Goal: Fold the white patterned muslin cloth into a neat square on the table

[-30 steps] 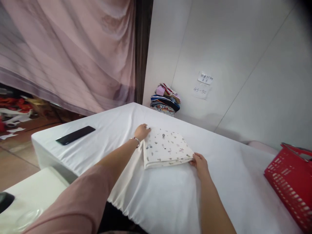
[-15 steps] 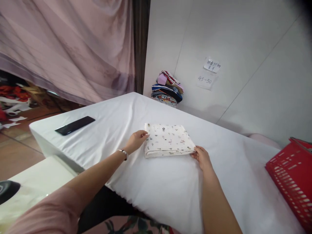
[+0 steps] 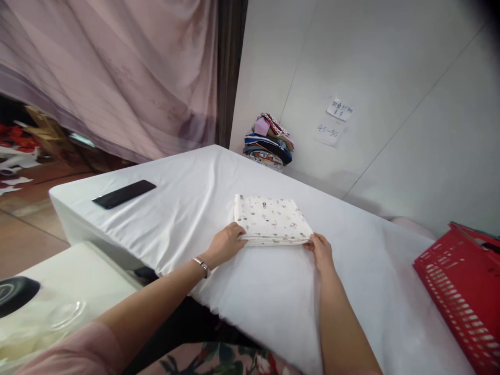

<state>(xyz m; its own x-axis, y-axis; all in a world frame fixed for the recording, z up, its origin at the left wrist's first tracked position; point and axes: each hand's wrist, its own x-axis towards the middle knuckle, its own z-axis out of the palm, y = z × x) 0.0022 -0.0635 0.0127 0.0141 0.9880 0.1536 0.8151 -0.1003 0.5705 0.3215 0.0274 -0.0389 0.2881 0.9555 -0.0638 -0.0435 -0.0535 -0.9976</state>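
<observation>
A folded white cloth (image 3: 273, 217) with a small scattered print lies flat on the white-covered table (image 3: 269, 291). Its layered folded edge faces me. My left hand (image 3: 228, 240) pinches the near left corner, thumb and fingers closed on the layers. At the near right corner, my right hand (image 3: 321, 249) grips the edge in the same way, with the fingertips partly hidden under the cloth. A bracelet circles my left wrist.
A black phone (image 3: 125, 194) lies on the table's left part. Folded clothes (image 3: 269, 141) are stacked at the back by the wall. A red basket (image 3: 461, 281) stands at the right. Lower left is a white surface (image 3: 89, 276) with a black round-ended object (image 3: 17, 294).
My left hand has slid from the cloth's left side toward me to its near left corner. My right hand stays at the near right corner. The view has shifted slightly.
</observation>
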